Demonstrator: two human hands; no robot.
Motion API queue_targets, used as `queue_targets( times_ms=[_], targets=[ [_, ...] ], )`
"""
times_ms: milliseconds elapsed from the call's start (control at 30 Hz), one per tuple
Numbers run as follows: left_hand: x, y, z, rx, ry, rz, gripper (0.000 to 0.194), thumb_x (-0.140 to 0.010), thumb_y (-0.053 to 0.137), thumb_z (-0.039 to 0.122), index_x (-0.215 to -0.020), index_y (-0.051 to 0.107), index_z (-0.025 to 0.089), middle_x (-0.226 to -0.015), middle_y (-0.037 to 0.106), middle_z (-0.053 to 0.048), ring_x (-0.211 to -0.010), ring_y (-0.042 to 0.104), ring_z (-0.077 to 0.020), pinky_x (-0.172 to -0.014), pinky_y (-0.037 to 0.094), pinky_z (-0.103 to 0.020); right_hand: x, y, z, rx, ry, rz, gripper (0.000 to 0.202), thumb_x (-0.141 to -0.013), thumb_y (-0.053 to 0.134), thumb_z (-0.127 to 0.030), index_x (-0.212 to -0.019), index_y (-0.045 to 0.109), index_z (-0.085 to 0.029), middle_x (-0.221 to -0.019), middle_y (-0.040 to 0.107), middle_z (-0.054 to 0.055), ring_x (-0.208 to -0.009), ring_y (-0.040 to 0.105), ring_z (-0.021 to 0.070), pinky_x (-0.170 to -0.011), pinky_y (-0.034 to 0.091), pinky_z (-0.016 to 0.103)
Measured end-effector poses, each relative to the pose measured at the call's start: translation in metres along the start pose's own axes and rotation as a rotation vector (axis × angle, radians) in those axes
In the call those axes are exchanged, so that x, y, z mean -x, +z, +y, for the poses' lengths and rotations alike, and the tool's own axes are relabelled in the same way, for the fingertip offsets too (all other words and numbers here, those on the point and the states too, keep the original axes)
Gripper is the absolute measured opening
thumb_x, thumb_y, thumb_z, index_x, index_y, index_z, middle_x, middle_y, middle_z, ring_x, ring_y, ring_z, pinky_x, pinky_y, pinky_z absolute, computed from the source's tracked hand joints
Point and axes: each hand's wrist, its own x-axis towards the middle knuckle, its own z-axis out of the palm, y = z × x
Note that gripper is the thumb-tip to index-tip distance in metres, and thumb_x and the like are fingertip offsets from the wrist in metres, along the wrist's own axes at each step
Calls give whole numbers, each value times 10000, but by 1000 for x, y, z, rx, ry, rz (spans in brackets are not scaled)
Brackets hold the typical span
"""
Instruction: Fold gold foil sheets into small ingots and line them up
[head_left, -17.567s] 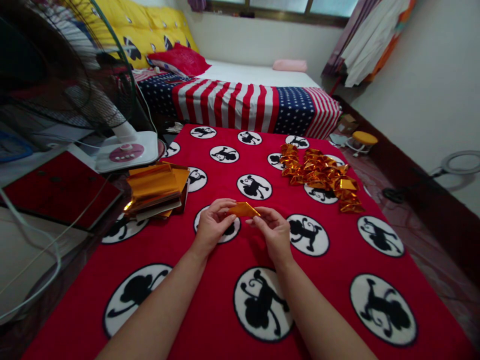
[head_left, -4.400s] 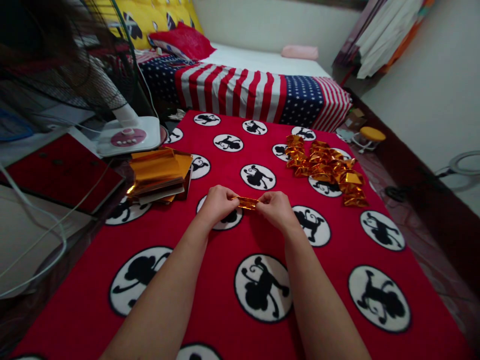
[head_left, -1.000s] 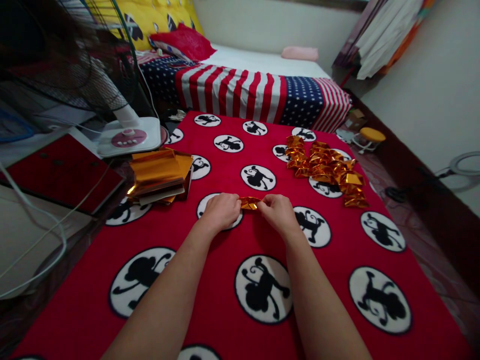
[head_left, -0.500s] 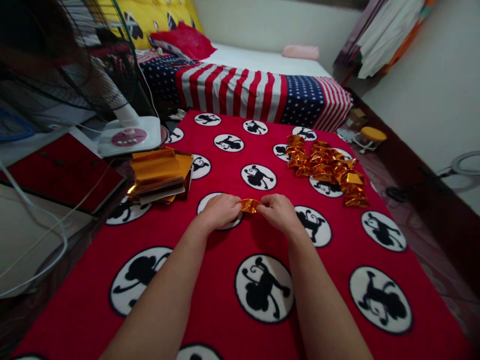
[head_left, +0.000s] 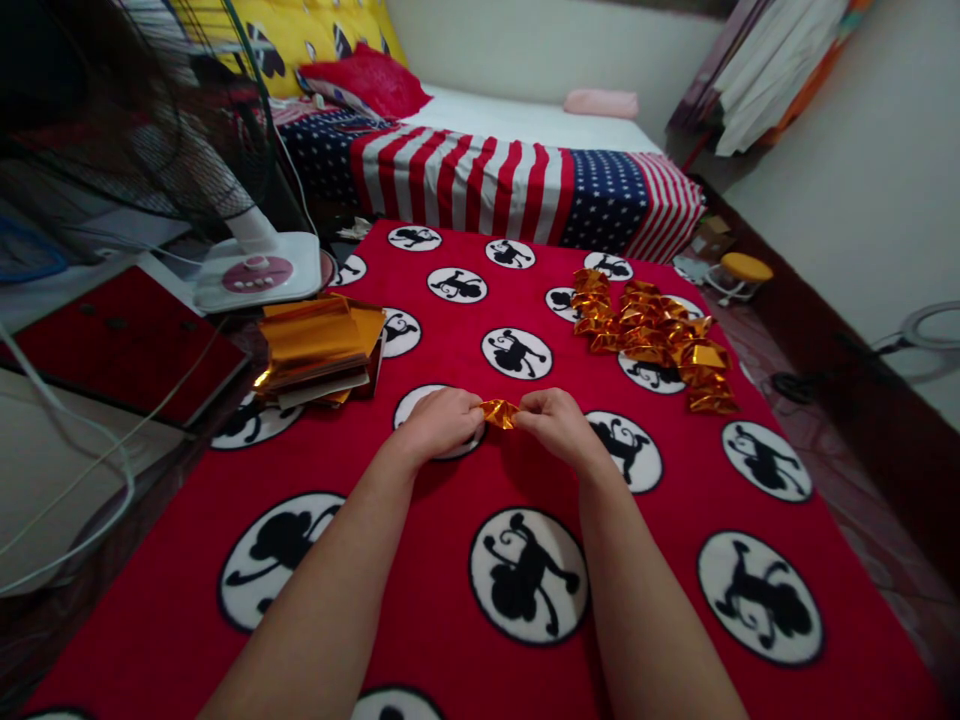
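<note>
A small shiny gold foil piece is stretched between my two hands over the middle of the red cloth. My left hand pinches its left end, and my right hand pinches its right end. To the left of my hands lies a stack of flat gold foil sheets. Several folded gold foil pieces sit in a group at the back right of the cloth.
The red cloth has white circles with black monkey figures. A fan base and a dark red box stand at the left. Behind is a bed; a yellow-topped stool stands at the right.
The foil piece between my fingers looks slightly more twisted and creased. My hands have hardly moved.
</note>
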Motion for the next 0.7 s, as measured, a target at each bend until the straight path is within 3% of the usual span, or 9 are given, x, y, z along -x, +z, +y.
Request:
queue_targets(
  times_ms=[100,267,467,600,700],
  targets=[
    [0,0,1,-5,30,-10,347,-826,402,275,-757,728,179,-808,732,-95,-716,622,-199,-599,356,-280,-1,2,3,-109,33,22,222,-680,527,-276,-504,421,-193,-468,317,-58,-477,329,89,-466,162,249],
    [-1,-1,-2,-12,-44,15,349,-830,412,291,-776,737,177,-810,732,-101,-737,634,-204,-616,378,-276,0,-1,3,-246,55,-112,173,-630,520,-251,-499,422,-193,-467,305,-67,-458,289,82,-453,150,242],
    [2,-3,2,-35,-33,-17,335,-822,420,273,-802,745,195,-840,737,-102,-754,640,-214,-620,379,-281,0,4,4,-416,121,-13,197,-618,547,-301,-506,423,-198,-456,319,-71,-448,277,79,-449,148,239],
    [1,-3,3,-23,-33,-14,327,-811,427,268,-799,745,194,-836,737,-99,-750,636,-211,-622,375,-281,0,4,1,-449,145,-87,183,-590,562,-291,-495,441,-193,-439,322,-73,-431,263,72,-441,132,242],
    [2,-3,3,-16,-7,-27,336,-816,418,270,-781,743,191,-807,732,-96,-710,623,-203,-606,363,-282,-1,5,0,-549,163,-68,231,-583,575,-316,-469,414,-197,-418,315,-78,-417,239,63,-437,126,238]
  ],
)
